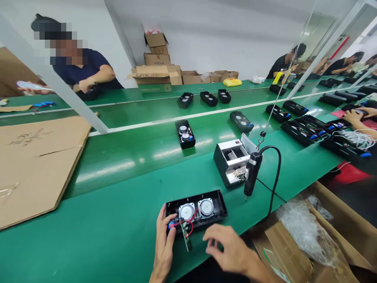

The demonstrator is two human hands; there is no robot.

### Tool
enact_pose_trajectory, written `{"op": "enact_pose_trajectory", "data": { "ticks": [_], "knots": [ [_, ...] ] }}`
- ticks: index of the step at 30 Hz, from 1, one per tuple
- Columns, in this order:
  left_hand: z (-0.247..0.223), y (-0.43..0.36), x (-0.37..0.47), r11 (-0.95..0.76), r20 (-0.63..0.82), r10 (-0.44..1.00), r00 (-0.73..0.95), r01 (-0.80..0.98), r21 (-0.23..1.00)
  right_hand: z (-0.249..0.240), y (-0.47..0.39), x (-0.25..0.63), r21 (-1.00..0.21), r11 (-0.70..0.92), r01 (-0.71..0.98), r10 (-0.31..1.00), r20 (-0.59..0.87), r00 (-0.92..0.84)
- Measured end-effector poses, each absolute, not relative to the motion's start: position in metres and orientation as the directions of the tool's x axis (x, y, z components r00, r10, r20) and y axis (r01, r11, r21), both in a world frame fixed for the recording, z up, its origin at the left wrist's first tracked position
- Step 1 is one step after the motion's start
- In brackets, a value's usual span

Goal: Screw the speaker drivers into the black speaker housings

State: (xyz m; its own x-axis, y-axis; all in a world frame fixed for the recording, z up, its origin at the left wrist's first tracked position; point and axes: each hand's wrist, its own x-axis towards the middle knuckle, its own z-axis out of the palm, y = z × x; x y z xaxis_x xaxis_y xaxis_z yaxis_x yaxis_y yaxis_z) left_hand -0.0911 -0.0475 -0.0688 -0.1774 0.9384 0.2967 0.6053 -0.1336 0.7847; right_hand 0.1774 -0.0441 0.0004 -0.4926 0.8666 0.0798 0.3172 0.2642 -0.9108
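Note:
A black speaker housing [218, 202] lies open side up on the green bench, two round silver speakers [205, 208] inside. My left hand [164, 239] is closed around its left end, with thumb and fingers at a blue part [171, 225] with red wires. A narrow green circuit board [185, 236] sticks out over the housing's near edge, joined by the red wires. My right hand [226, 247] hovers just right of the board, fingers curled and apart, nothing visible between them. A black electric screwdriver [252, 175] hangs to the right, beyond the housing.
Behind the housing stands a silver and black screw feeder [232, 157]. More speaker housings [185, 133] sit on the green conveyor. Flat cardboard [38, 165] lies at left, and an open box with plastic wrap [306, 232] stands at lower right. Several people work across and to the right.

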Motion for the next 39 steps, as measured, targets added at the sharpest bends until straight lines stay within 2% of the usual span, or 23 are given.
{"op": "enact_pose_trajectory", "data": {
  "ticks": [3,6,8,12,15,17,20,22,24,27,30,32,34,36,39],
  "knots": [
    [-0.071,-0.059,-0.075,-0.066,0.243,0.939,-0.244,0.564,0.823,-0.040,-0.083,0.155,-0.951,0.044,0.305,0.927,-0.075,-0.367],
    [-0.073,-0.066,-0.068,-0.027,0.203,0.937,-0.283,0.522,0.853,-0.053,-0.088,0.136,-0.986,-0.059,0.155,0.970,-0.094,-0.226],
    [-0.075,-0.065,-0.069,-0.029,0.205,0.935,-0.290,0.511,0.859,-0.044,-0.078,0.130,-0.994,0.028,0.102,0.987,0.011,-0.163],
    [-0.076,-0.057,-0.078,-0.077,0.261,0.925,-0.278,0.533,0.843,-0.007,-0.049,0.125,-0.931,0.319,0.180,0.944,0.295,-0.148],
    [-0.068,-0.051,-0.085,-0.129,0.304,0.923,-0.236,0.555,0.822,0.015,-0.023,0.121,-0.869,0.460,0.185,0.887,0.441,-0.135],
    [-0.059,-0.047,-0.088,-0.147,0.308,0.930,-0.200,0.567,0.811,0.021,-0.003,0.116,-0.857,0.472,0.208,0.882,0.463,-0.091],
    [-0.048,-0.039,-0.089,-0.160,0.274,0.952,-0.136,0.543,0.824,0.021,0.024,0.110,-0.924,0.329,0.196,0.944,0.324,-0.055],
    [-0.047,-0.036,-0.083,-0.176,0.276,0.951,-0.141,0.488,0.855,0.019,0.034,0.109,-0.968,0.217,0.125,0.972,0.202,-0.117],
    [-0.050,-0.036,-0.073,-0.181,0.293,0.934,-0.203,0.441,0.879,0.019,0.037,0.114,-0.982,0.173,0.082,0.958,0.148,-0.246],
    [-0.054,-0.042,-0.057,-0.154,0.283,0.907,-0.312,0.380,0.912,0.025,0.033,0.130,-0.957,0.276,0.091,0.857,0.202,-0.474],
    [-0.046,-0.049,-0.051,-0.171,0.300,0.892,-0.338,0.362,0.916,0.034,0.029,0.154,-0.868,0.477,0.134,0.741,0.316,-0.593],
    [-0.034,-0.051,-0.056,-0.257,0.401,0.883,-0.244,0.464,0.848,0.039,0.028,0.168,-0.740,0.615,0.274,0.679,0.320,-0.660],
    [-0.019,-0.050,-0.062,-0.385,0.509,0.860,-0.040,0.603,0.699,0.044,0.027,0.175,-0.553,0.724,0.413,0.608,0.228,-0.761],
    [-0.005,-0.049,-0.067,-0.493,0.543,0.822,0.172,0.693,0.527,0.047,0.026,0.176,-0.403,0.789,0.463,0.538,0.089,-0.838],
    [0.008,-0.048,-0.066,-0.543,0.518,0.795,0.317,0.753,0.372,0.051,0.025,0.169,-0.325,0.812,0.485,0.492,-0.065,-0.868]
  ]
}}
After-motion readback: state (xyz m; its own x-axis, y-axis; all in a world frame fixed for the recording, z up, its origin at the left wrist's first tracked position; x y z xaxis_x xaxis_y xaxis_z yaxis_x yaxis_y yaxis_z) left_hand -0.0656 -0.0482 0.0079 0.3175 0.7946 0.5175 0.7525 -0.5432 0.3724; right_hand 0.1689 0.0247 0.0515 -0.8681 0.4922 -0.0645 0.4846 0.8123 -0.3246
